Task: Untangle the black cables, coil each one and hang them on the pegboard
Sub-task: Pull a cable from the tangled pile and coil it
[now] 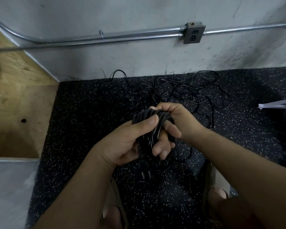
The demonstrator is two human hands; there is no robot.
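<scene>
Speckled black floor meets a grey wall; plywood bounds its left. Left hand and right hand curl round a coiled cable, loose cables beyond.

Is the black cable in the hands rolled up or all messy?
Rolled up. The cable lies in neat side-by-side loops, gripped by the left hand and right hand.

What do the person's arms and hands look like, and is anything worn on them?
Both are bare. The left hand and the right hand have no gloves, and no ring shows on the fingers. The nails that show are short and plain. The left forearm and the right forearm show no sleeve, watch or bracelet up to the picture's edge.
</scene>
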